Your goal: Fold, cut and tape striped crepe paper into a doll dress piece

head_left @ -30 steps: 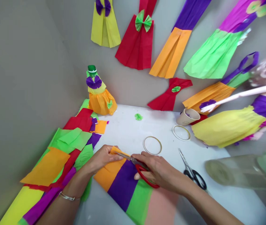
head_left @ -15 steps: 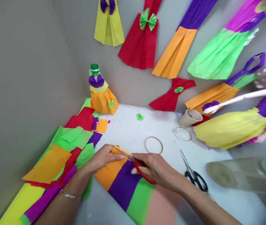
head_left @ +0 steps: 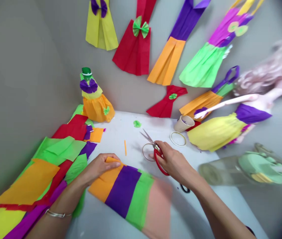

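My left hand (head_left: 106, 164) pinches the upper left corner of a striped crepe paper piece (head_left: 122, 187), banded orange, purple, green and salmon pink. The piece slants down to the right above the white table. My right hand (head_left: 171, 159) holds red-handled scissors (head_left: 159, 156), their blades parted and pointing up and away, apart from the paper. A thin orange strip (head_left: 125, 148) lies on the table between the two hands. Behind the scissors is a tape ring (head_left: 146, 152). The black-handled scissors (head_left: 185, 189) are mostly hidden by my right forearm.
Coloured crepe paper sheets (head_left: 37, 179) pile up along the left. A bottle in a paper dress (head_left: 97, 106) stands at the back. Paper dresses (head_left: 133, 49) hang on the wall. At right are a paper cup (head_left: 183, 124), a tape roll (head_left: 177, 139), a doll (head_left: 230, 122) and a water bottle (head_left: 223, 171).
The scissors have come away from the striped paper to the right, their blades opening. A thin orange strip now lies on the table. The view has shifted to the right.
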`<act>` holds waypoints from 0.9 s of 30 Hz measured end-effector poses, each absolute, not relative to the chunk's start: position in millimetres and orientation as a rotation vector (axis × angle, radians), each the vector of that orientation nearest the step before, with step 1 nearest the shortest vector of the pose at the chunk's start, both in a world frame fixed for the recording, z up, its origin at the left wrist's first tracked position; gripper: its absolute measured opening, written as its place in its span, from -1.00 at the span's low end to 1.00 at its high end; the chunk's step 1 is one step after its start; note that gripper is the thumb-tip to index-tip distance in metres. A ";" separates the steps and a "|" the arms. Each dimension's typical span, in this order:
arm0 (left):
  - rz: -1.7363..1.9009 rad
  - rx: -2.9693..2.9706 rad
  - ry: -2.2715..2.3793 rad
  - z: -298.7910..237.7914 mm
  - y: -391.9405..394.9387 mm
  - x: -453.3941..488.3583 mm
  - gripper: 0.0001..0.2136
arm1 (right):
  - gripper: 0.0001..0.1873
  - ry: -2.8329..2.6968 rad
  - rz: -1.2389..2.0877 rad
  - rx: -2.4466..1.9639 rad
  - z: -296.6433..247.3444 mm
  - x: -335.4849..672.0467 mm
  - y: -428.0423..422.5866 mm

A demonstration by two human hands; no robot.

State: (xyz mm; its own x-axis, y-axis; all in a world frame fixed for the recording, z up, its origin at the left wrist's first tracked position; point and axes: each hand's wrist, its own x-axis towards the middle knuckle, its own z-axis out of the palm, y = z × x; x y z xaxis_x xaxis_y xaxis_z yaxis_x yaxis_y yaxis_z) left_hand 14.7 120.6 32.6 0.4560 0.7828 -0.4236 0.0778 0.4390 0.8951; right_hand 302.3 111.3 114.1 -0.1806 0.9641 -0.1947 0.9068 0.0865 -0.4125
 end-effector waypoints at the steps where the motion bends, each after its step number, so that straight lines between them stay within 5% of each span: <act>1: 0.540 1.020 1.015 32.7 120.4 15.0 -0.71 | -0.61 -2.126 0.825 -1.897 116.4 306.0 107.9; 6: 0.517 0.931 0.993 34.9 119.4 16.3 -0.71 | -0.52 -2.017 1.254 -1.707 103.9 308.9 95.7; 16: 0.520 0.979 0.978 44.6 114.5 20.5 -0.69 | -0.51 -2.037 0.677 -2.070 87.3 294.0 157.1; 27: 0.573 1.037 0.997 37.8 113.8 22.3 -0.66 | -0.62 -2.059 0.410 -2.200 96.9 331.2 104.0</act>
State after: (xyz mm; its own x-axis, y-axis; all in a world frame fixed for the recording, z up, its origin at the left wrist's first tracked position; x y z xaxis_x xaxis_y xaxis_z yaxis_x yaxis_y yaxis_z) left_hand 22.3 113.8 37.8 0.4607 0.7916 -0.4013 0.0519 0.4274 0.9026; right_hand 331.2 104.0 96.9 0.0489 0.9907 -0.1266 0.9637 -0.0802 -0.2548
